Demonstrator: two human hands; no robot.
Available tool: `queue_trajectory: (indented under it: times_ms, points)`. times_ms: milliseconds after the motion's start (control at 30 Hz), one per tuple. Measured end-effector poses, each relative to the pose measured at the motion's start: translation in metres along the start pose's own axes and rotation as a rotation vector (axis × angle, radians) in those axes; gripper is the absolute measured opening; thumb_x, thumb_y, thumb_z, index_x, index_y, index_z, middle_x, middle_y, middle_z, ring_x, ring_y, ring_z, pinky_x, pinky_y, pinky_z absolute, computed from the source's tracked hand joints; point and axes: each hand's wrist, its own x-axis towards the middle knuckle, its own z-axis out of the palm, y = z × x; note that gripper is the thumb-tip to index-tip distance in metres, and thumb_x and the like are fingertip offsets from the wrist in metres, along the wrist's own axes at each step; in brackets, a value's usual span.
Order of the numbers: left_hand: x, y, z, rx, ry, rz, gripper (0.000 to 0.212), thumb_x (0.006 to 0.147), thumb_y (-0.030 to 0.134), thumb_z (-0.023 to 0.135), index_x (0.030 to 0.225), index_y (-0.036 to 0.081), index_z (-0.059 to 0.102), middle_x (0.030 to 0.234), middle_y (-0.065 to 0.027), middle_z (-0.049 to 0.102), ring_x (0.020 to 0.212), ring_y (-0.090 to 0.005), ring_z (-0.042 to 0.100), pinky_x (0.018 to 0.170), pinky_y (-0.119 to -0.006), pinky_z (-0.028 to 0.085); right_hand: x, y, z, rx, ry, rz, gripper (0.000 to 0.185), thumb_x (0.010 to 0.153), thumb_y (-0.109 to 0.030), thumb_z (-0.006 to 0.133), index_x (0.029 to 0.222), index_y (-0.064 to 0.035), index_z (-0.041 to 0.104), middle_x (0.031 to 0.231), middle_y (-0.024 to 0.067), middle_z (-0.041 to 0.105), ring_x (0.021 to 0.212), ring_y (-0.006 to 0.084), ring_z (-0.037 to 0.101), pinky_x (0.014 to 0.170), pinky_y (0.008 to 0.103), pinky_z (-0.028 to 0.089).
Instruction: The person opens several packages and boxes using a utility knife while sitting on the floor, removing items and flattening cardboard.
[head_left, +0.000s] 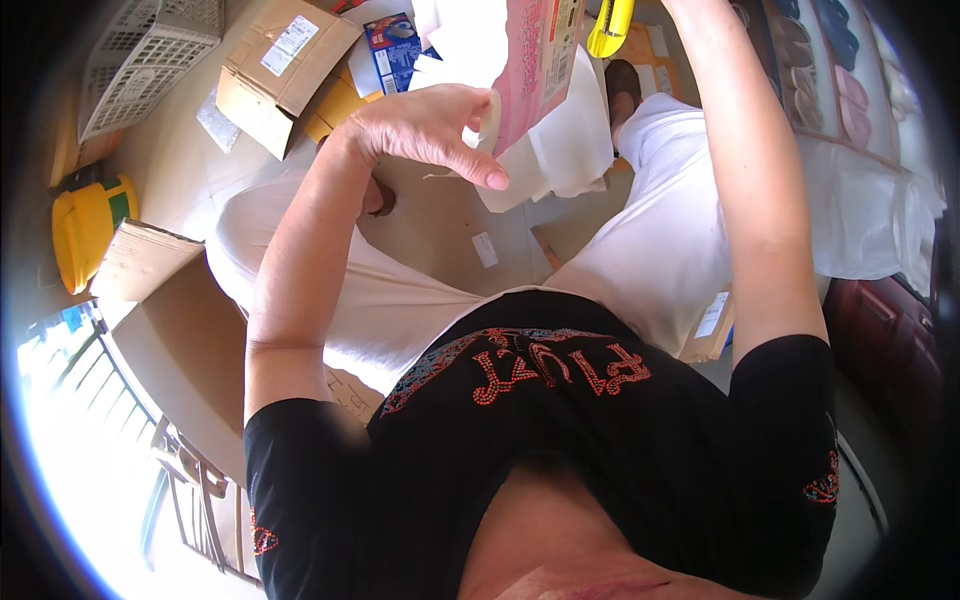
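My left hand (431, 131) is at the near left edge of a pink printed carton (536, 75). Its fingers curl at a pale rounded edge there, and the thumb lies across the near corner. The carton bears writing and a barcode, and its far end is cut off by the top of the view. White, flap-like sheets (577, 135) hang under and beside it. My right forearm (750, 127) reaches up past the top edge, so the right hand is out of view. A yellow utility knife (611, 28) shows near that edge; what holds it is hidden.
Cardboard boxes (281, 64) and a blue printed box (394, 52) lie ahead to the left, near a grey plastic crate (154, 64). A yellow bin (86, 229) and a large open carton (187, 352) stand at left. Shoes (851, 105) sit on a rack at right.
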Motion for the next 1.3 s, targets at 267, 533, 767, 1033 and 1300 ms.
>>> queue_trajectory:
  times_ms: [267, 533, 767, 1033, 1300]
  points:
    - [0.002, -0.002, -0.025, -0.584, 0.578, 0.131, 0.022, 0.078, 0.017, 0.059, 0.083, -0.003, 0.062, 0.072, -0.0039, 0.058, 0.066, -0.0106, 0.054, 0.062, -0.023, 0.043, -0.024, -0.006, 0.009, -0.206, -0.088, -0.022, 0.025, 0.081, -0.03, 0.061, 0.081, -0.0054, 0.058, 0.059, 0.0001, 0.05, 0.046, 0.0089, 0.046, 0.038, 0.0204, 0.036]
    - [-0.027, -0.008, -0.055, -1.064, 0.836, 0.454, 0.033, 0.088, 0.02, 0.04, 0.111, -0.001, 0.048, 0.098, -0.0141, 0.057, 0.085, -0.0232, 0.059, 0.071, -0.032, 0.051, -0.046, 0.003, 0.019, -0.311, -0.445, 0.055, 0.026, 0.08, -0.033, 0.062, 0.085, -0.0077, 0.06, 0.07, -0.0006, 0.059, 0.052, 0.0065, 0.052, 0.039, 0.0187, 0.038]
    - [-0.034, 0.024, -0.054, -1.239, 0.551, 0.793, 0.035, 0.083, 0.017, 0.048, 0.111, -0.004, 0.048, 0.099, -0.0137, 0.058, 0.086, -0.0217, 0.058, 0.076, -0.031, 0.048, -0.051, 0.042, 0.05, -0.4, -0.47, -0.045, 0.025, 0.079, -0.028, 0.063, 0.089, -0.0044, 0.063, 0.075, 0.0005, 0.062, 0.058, 0.0066, 0.054, 0.047, 0.0197, 0.041]
    - [-0.036, 0.028, -0.041, -1.191, 0.433, 0.668, 0.042, 0.077, 0.014, 0.057, 0.112, -0.007, 0.047, 0.099, -0.0132, 0.059, 0.089, -0.02, 0.058, 0.081, -0.03, 0.045, -0.07, 0.043, 0.065, -0.712, -0.248, -0.301, 0.026, 0.08, -0.024, 0.058, 0.091, -0.0003, 0.058, 0.073, 0.0088, 0.062, 0.063, 0.0168, 0.059, 0.057, 0.0291, 0.047]
    - [-0.036, -0.003, -0.036, -0.694, 0.467, 0.159, 0.05, 0.069, 0.003, 0.066, 0.115, -0.001, 0.047, 0.103, -0.0067, 0.058, 0.092, -0.016, 0.055, 0.084, -0.03, 0.042, -0.068, 0.049, 0.057, -0.93, -0.364, -0.48, 0.033, 0.078, -0.028, 0.064, 0.093, 0.0014, 0.059, 0.073, 0.0053, 0.062, 0.062, 0.008, 0.055, 0.056, 0.023, 0.045]
